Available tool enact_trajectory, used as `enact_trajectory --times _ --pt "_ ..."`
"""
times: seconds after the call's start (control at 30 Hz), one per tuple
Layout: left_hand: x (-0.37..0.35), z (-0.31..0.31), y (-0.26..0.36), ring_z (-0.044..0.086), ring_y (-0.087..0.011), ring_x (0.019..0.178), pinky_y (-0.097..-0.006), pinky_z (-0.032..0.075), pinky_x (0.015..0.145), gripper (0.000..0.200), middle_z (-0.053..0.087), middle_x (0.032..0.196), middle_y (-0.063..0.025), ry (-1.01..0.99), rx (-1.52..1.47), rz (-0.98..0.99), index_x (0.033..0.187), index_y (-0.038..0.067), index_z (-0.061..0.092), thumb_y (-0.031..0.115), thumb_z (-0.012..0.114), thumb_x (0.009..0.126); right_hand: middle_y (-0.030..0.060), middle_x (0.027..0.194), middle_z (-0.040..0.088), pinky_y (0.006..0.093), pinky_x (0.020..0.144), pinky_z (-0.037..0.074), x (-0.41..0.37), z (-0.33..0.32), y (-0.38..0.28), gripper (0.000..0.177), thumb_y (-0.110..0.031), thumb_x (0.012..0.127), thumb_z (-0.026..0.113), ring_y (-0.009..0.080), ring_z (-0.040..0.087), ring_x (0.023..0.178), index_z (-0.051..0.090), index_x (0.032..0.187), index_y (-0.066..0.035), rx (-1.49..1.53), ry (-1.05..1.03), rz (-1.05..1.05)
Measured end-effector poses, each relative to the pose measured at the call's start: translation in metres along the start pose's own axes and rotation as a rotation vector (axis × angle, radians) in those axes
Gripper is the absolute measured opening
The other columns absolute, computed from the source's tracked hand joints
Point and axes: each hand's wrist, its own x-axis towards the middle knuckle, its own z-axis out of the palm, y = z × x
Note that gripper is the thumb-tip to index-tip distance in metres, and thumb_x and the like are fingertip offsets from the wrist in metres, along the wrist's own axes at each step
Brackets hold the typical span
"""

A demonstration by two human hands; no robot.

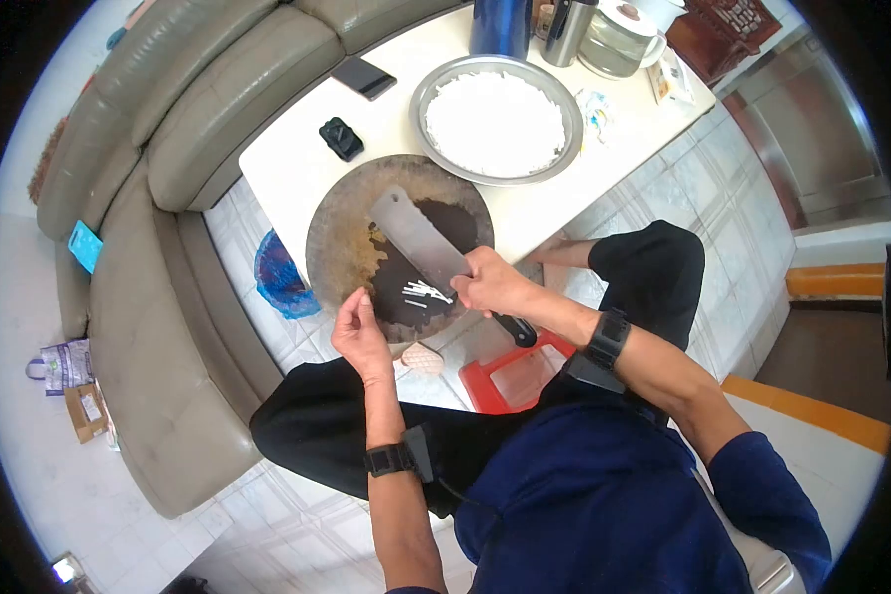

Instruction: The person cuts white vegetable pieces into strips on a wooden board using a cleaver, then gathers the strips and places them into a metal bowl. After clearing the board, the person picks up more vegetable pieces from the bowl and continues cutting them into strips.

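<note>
My right hand [492,282] grips the dark handle of a broad cleaver [418,238], whose blade lies across a round wooden chopping board [342,233] on a white table [287,173]. A small pile of thin white strips [424,292] lies on the wet, dark part of the board just left of the blade's heel. My left hand [361,332] hovers at the board's near edge with fingers loosely curled and holds nothing. A steel bowl [428,87] full of white shredded pieces stands behind the board.
A phone [363,76] and a small black object [341,138] lie on the table's left part. A blue flask, steel cup and glass jug stand at the back. A grey sofa [168,198] runs along the left. A red stool [510,376] is under me.
</note>
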Motion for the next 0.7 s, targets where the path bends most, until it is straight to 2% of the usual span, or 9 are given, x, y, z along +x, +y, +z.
enact_trajectory --times 0.03,0.07,0.1,0.17,0.2,0.23,0.43,0.53,0.7 --pt "0.003 0.0 0.002 0.061 -0.0202 0.086 -0.0323 0.05 0.079 0.011 0.064 0.092 -0.0098 0.026 -0.27 -0.246 0.093 -0.001 0.064 0.007 0.059 0.086 0.0118 0.051 0.054 0.0326 0.039 0.042 -0.002 -0.005 -0.004 0.021 -0.008 0.074 0.058 0.0207 0.051 0.041 0.054 0.056 0.002 0.281 -0.116 0.152" --pt "0.003 0.002 0.004 0.059 -0.0223 0.093 -0.034 0.049 0.083 0.019 0.062 0.099 -0.0121 -0.002 -0.423 -0.369 0.102 0.001 0.06 0.015 0.057 0.089 0.0043 0.053 0.051 0.0255 0.033 0.036 -0.004 -0.007 -0.003 0.021 -0.008 0.078 0.058 0.0087 0.043 0.038 0.054 0.059 -0.001 0.41 -0.152 0.194" --pt "0.003 0.005 0.01 0.059 -0.0223 0.093 -0.034 0.049 0.083 0.019 0.062 0.099 -0.0121 -0.002 -0.427 -0.36 0.102 0.001 0.06 0.015 0.057 0.089 0.0043 0.053 0.051 0.0255 0.033 0.036 -0.005 -0.009 -0.006 0.021 -0.008 0.078 0.058 0.0087 0.043 0.038 0.054 0.059 -0.001 0.408 -0.15 0.185" --pt "-0.001 0.014 0.021 0.054 -0.0224 0.105 -0.0359 0.044 0.091 0.032 0.057 0.11 -0.014 -0.145 -0.779 -0.69 0.114 0.002 0.053 0.026 0.052 0.092 0.0045 0.057 0.053 0.0246 0.035 0.037 -0.01 -0.009 -0.012 0.015 -0.009 0.081 0.055 0.0062 0.04 0.038 0.054 0.07 0.0 0.584 -0.217 0.294" --pt "-0.002 0.021 0.024 0.047 -0.0241 0.114 -0.0382 0.037 0.098 0.041 0.052 0.118 -0.0139 -0.212 -0.868 -0.761 0.12 0.003 0.046 0.034 0.045 0.094 0.0045 0.059 0.053 0.0239 0.035 0.037 -0.011 -0.008 -0.011 0.013 -0.009 0.082 0.056 0.0049 0.039 0.038 0.054 0.073 0.0 0.632 -0.253 0.298" --pt "-0.004 0.026 0.025 0.045 -0.0256 0.117 -0.0404 0.034 0.101 0.041 0.053 0.118 -0.0124 -0.266 -0.959 -0.813 0.118 0.003 0.047 0.036 0.043 0.094 0.0043 0.059 0.053 0.0239 0.035 0.037 -0.012 -0.004 -0.01 0.011 -0.009 0.081 0.057 0.0052 0.039 0.038 0.055 0.075 0.0 0.629 -0.257 0.292" --pt "-0.004 0.038 0.033 0.05 -0.026 0.111 -0.0392 0.037 0.098 0.036 0.053 0.118 -0.0115 -0.369 -1.147 -0.874 0.116 0.0 0.047 0.029 0.041 0.095 0.0043 0.058 0.053 0.0247 0.035 0.036 -0.015 0.0 -0.01 0.014 -0.009 0.079 0.058 0.0057 0.039 0.038 0.054 0.07 0.001 0.615 -0.24 0.297" --pt "-0.001 0.047 0.015 0.053 -0.022 0.105 -0.0377 0.041 0.095 0.028 0.054 0.115 -0.0113 -0.245 -1.108 -0.928 0.116 0.002 0.049 0.016 0.045 0.093 0.0048 0.058 0.053 0.025 0.034 0.036 -0.014 -0.006 -0.009 0.014 -0.008 0.078 0.058 0.0061 0.04 0.038 0.053 0.068 0.0 0.574 -0.152 0.291" --pt "0.001 0.046 0.014 0.054 -0.0251 0.1 -0.0419 0.046 0.088 0.029 0.054 0.11 -0.0133 -0.137 -0.974 -0.943 0.118 0.0 0.048 0.014 0.047 0.092 0.0051 0.054 0.052 0.0268 0.034 0.037 -0.016 -0.023 0.011 0.015 -0.009 0.078 0.058 0.0089 0.043 0.038 0.055 0.066 0.001 0.534 0.027 0.218"
